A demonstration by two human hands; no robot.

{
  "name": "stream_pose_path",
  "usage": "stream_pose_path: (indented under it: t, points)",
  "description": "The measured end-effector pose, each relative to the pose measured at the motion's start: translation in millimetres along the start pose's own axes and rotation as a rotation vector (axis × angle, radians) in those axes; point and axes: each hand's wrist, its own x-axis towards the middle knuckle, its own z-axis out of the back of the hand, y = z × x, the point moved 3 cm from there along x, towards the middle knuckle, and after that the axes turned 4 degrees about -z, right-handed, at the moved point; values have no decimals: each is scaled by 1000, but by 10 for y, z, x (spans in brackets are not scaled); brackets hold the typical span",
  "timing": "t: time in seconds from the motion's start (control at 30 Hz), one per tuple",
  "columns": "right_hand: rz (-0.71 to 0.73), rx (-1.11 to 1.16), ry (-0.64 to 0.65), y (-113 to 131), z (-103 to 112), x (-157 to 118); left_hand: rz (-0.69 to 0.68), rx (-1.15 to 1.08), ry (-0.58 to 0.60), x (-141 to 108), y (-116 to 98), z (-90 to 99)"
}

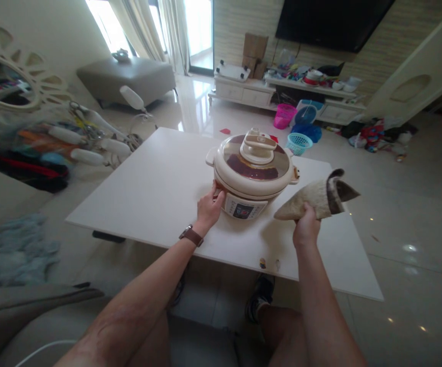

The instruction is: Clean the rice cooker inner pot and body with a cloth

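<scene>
With its lid [233,162] in place, a cooker [253,189] is standing mid-frame on a tabletop [148,183], the left hand [209,209] touching its side, grip unclear, while the right hand [307,227] is clasping a rolled cloth [315,200] apart from it.

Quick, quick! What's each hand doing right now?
Left hand: touching the side of the electric cooker; can't tell if its grip is closed.
Right hand: closed, holding a folded cloth.

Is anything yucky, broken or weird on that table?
The handle on the right of the electric cooker has brown marks, odd against its cream body; dirt or damage, I can't tell. Two tiny things, too blurry to name, lie near the edge of the table.
</scene>
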Motion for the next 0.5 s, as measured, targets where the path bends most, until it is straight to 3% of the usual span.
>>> stream_pose_path:
  t: [0.1, 0.17, 0.37, 0.43, 0.5]
  points:
    - [2, -123, 120, -167, -249, -252, 9, 7, -7, 2, 0, -1]
    - [-39, -130, 95, -298, -359, -342, 29, 17, -26, -7, -7, -16]
    - [-434, 46, 1, -643, -414, -235, 19, 22, -6, -6, -18, -3]
    - [-398, 64, -28, -626, -402, -269, 13, 4, -2, 2, -11, 16]
    - [-258, 83, -18, -536, -412, -387, 20, -9, -4, 5, -9, 26]
